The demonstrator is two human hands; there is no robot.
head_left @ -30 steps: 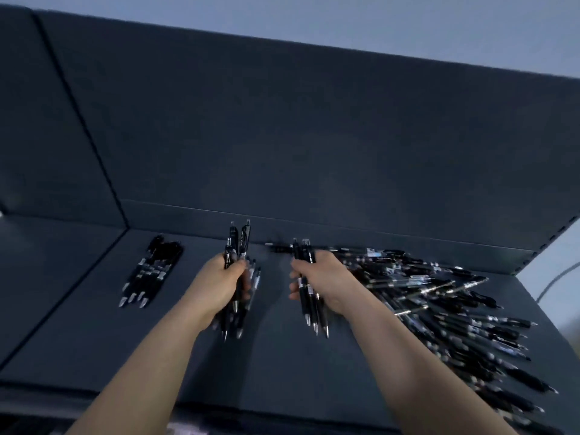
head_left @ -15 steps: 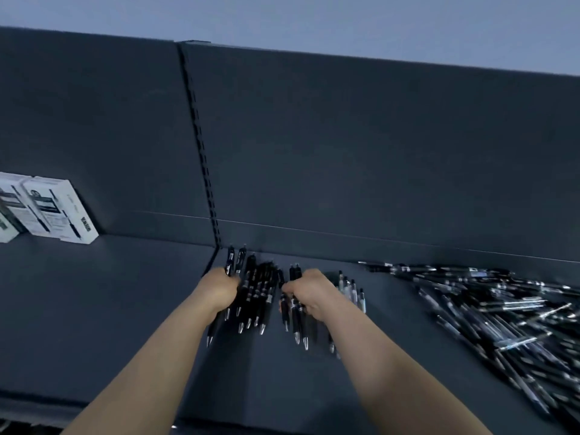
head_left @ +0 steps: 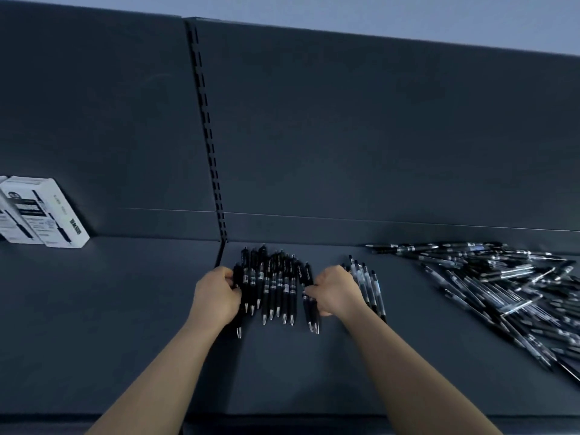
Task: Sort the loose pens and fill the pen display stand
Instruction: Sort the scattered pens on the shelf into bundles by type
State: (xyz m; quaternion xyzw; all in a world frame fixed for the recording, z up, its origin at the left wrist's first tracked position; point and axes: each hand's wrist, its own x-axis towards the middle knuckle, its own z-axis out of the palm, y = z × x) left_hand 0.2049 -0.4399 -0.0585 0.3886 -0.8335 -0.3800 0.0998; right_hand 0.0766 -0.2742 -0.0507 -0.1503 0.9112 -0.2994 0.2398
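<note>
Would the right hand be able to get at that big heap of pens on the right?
Probably yes: only bare shelf and a short row of clear pens lie between the right hand and the heap, though it holds black pens.

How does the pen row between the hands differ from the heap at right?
The row of black pens lies side by side, tips toward the person; the pen heap is crisscrossed. The row is small; the heap holds far more. The left hand and right hand grip the row's end pens; the heap is untouched. Both lie on the shelf.
</note>
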